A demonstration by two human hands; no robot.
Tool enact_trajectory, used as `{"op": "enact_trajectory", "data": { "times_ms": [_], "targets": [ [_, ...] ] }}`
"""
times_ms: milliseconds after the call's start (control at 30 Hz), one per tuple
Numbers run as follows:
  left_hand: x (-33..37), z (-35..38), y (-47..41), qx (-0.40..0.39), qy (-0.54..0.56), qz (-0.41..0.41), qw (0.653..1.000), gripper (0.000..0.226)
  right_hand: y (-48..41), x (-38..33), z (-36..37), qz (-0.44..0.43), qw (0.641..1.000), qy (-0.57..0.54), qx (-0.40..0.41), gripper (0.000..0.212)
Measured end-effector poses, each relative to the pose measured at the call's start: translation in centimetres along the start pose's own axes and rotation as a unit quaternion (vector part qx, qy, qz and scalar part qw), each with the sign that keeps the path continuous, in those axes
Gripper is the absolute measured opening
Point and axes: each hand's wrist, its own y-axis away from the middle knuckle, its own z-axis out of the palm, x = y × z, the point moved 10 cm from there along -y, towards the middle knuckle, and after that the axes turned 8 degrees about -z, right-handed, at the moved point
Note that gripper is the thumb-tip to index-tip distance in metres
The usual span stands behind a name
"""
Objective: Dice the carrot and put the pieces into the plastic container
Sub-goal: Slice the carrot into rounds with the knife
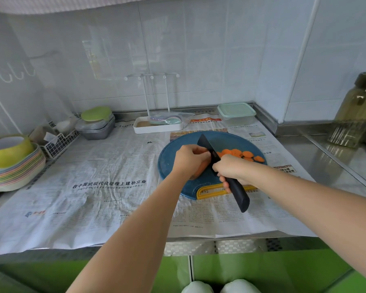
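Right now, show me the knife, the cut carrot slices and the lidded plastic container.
knife (239, 196): head view, on the free end of its black handle.
carrot slices (247, 154): head view, on one round slice right of the blade.
plastic container (236, 110): head view, on its pale green lid.

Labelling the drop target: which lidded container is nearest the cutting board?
The rectangular mint-lidded container, just behind the blue cutting board; the green-lidded container sits far left atop grey trays.
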Motion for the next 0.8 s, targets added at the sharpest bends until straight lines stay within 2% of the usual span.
{"op": "enact_trajectory", "data": {
  "times_ms": [67,167,333,467,600,800],
  "targets": [
    [0.1,-0.1,0.2,0.000,0.005,0.002,1.000,0.023,0.4,0.1,-0.6,-0.003,1.000,0.002,0.000,0.018],
    [0.3,-0.1,0.5,-0.003,0.002,0.002,1.000,0.024,0.7,0.1,-2.4,-0.021,0.999,0.023,0.026,0.013],
    [0.5,0.1,0.6,-0.014,-0.011,-0.007,1.000,0.027,2.3,-0.8,-4.5,-0.070,0.995,-0.034,-0.057,0.011],
    [-0.1,0.1,0.7,-0.014,-0.010,-0.019,1.000,0.032,4.1,-1.2,-6.0,-0.097,0.993,-0.061,-0.043,0.008],
    [-0.2,0.0,1.0,0.007,0.001,-0.016,1.000,0.034,4.7,-0.8,-6.7,-0.120,0.991,0.036,0.038,0.030],
    [-0.1,-0.1,1.2,0.033,-0.001,-0.004,0.999,0.028,5.1,0.3,-4.5,-0.085,0.994,-0.028,0.055,0.049]
  ]
}}
